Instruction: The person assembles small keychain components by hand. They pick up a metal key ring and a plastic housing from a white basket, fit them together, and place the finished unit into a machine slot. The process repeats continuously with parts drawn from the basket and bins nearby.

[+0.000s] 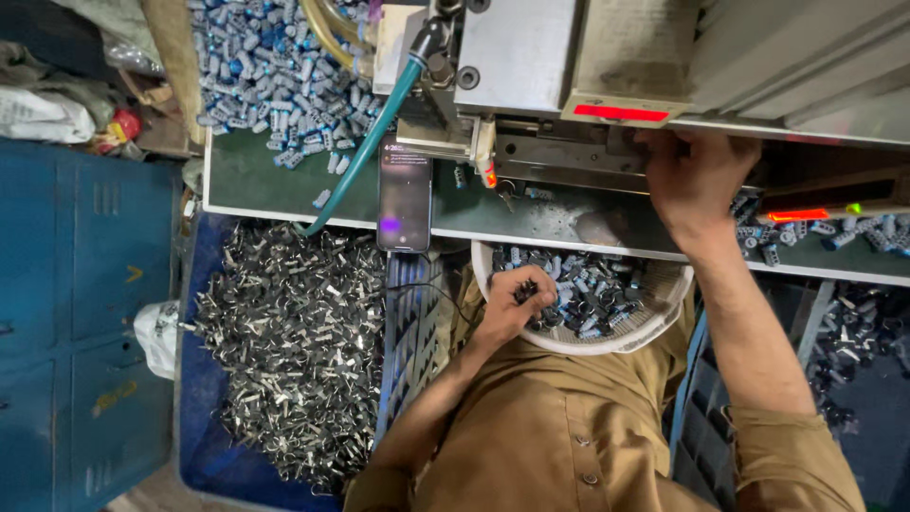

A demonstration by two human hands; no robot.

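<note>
My left hand (pixel 513 301) is curled over the near left side of a white round basket (pixel 654 318) on my lap, fingers closed on a few small dark parts. The basket holds several small blue-and-black capped parts (pixel 592 289). My right hand (pixel 695 175) reaches up under the grey metal machine (pixel 531 57) on the green bench (pixel 256 180), fingers pressed into its slot; what the fingers hold is hidden. A red lit strip (pixel 621 113) glows just left of that hand.
A phone (pixel 405 194) lies screen-up at the bench edge beside a teal hose (pixel 365 142). Blue parts (pixel 275 76) are heaped at the back left and at the right (pixel 853 232). Silver metal pieces (pixel 294 332) fill a blue bin at my left. A blue cabinet (pixel 76 313) stands further left.
</note>
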